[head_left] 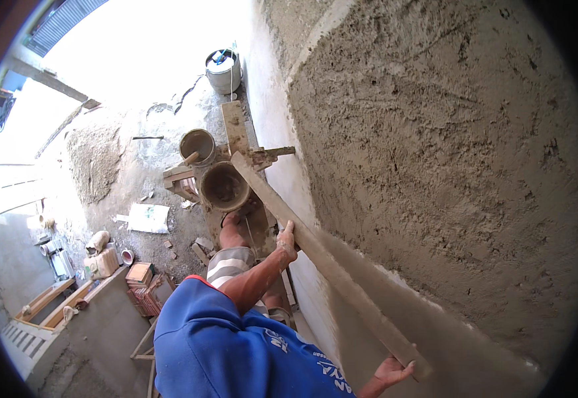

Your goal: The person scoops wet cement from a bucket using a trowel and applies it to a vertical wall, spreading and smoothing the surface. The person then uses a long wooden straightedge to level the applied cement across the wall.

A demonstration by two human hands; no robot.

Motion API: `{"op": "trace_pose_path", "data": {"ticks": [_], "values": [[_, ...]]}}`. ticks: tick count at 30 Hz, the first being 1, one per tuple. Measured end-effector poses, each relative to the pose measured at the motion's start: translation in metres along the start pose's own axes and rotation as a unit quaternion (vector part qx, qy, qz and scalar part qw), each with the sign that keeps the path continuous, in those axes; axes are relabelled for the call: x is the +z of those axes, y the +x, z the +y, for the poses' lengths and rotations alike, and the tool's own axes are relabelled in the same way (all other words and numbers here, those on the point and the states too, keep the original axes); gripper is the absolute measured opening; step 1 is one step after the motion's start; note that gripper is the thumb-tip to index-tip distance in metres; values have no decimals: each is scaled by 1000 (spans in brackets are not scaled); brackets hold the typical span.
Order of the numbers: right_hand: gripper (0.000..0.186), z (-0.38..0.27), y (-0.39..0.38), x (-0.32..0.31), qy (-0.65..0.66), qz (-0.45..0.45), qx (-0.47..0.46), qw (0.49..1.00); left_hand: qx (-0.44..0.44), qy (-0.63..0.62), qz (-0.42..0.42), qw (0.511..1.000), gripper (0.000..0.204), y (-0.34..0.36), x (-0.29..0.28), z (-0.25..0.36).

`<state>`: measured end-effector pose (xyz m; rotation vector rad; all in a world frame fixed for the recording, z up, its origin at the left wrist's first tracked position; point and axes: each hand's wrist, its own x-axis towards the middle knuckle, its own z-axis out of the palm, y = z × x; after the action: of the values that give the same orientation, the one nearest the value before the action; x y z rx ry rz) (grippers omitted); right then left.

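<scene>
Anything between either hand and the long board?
Nothing visible: left hand and right hand both hold the board directly. Its far end overlaps the nearer bucket in view; can't tell whether they touch.

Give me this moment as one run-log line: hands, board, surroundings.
left hand: gripping long board | right hand: holding its near end | behind board: rough grey wall | near far end: round bucket

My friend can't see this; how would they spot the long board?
Find the large, rough plastered wall filling the right side. Past its lower-left edge slants a long, straight board. Unlike the shorter plank near its upper end, it is held in the left hand and right hand.
</scene>
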<state>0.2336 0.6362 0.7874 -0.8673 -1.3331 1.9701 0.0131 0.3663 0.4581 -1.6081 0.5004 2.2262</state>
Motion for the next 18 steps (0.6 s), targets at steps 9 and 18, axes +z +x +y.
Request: {"op": "trace_pose_path", "data": {"ticks": [9, 18], "values": [[39, 269, -1, -223, 68, 319, 238, 915, 93, 213, -50, 971, 39, 189, -17, -21], [38, 552, 69, -274, 127, 361, 307, 871, 162, 337, -43, 927, 41, 458, -2, -30]]}}
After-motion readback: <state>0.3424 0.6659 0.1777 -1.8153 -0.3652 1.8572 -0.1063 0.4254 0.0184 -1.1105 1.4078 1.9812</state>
